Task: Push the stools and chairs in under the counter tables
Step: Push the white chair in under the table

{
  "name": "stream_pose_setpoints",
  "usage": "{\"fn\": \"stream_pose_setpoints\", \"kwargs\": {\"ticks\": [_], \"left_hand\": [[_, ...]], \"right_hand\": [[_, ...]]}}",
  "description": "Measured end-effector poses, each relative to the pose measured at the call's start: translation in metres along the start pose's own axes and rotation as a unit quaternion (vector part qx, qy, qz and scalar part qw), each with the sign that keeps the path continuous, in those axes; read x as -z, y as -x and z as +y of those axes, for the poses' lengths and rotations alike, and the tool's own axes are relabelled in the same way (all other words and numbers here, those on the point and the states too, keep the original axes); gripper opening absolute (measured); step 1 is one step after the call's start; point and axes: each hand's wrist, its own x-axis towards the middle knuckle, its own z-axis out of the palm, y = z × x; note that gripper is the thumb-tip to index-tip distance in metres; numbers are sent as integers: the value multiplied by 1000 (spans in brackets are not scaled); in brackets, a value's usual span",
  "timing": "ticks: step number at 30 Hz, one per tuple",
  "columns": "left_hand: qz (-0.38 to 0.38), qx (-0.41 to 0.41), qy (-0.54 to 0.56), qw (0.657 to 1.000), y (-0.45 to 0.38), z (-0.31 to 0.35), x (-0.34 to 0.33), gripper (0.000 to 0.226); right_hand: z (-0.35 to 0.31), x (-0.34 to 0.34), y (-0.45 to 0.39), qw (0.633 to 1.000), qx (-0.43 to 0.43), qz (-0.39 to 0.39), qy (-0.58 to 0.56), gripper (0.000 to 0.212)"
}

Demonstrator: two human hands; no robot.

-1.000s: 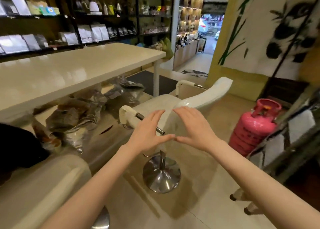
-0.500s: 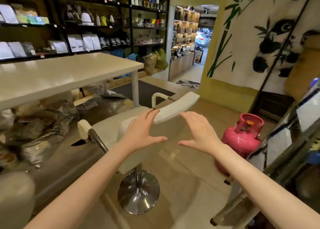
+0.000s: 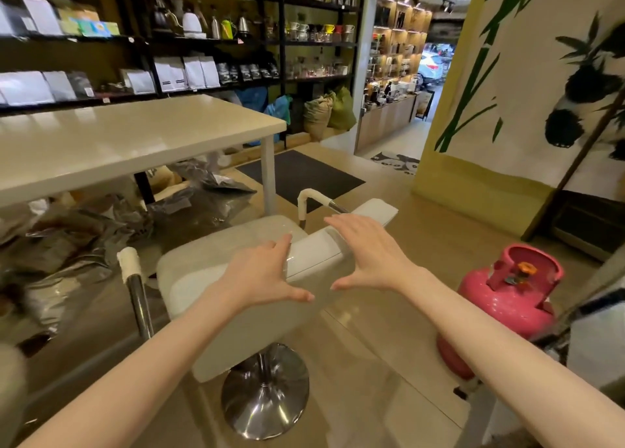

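One Camera, Worn on the Head

There was only one view. The camera sat on the person's head and looked forward and down. The left hand [image 3: 260, 275] and right hand [image 3: 367, 253] were very near, low in the middle. The white chair [image 3: 236, 254] was close below. The table [image 3: 128, 136] was left, and the doorway [image 3: 416, 75] was far off.

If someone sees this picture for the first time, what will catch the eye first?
Probably the two open hands in the centre, the left hand and right hand, spread over the backrest of a white swivel chair. Next, the bright pink gas cylinder on the floor at right, and the long white counter table at left.
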Motion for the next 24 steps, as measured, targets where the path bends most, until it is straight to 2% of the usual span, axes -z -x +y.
{"fn": "stream_pose_setpoints", "kwargs": {"ticks": [4,10,17,20,22,24], "left_hand": [[15,21,-48,999,-8,2,-5,96],[17,37,-65,997,-12,2,-7,83],[29,56,-77,995,-13,8,-10,90],[61,54,-94,992,-8,13,-11,98],[71,48,-142,986,-1,17,-15,105],[67,79,-171,980,6,20,-18,116]], "right_hand": [[26,-10,-21,997,74,-33,18,106],[46,-18,-39,986,158,-49,-6,92],[65,-26,-54,971,226,-62,-38,84],[72,-28,-56,964,258,-67,-22,91],[74,-28,-57,959,276,-69,-4,96],[75,-29,-58,957,286,-54,12,100]]}}
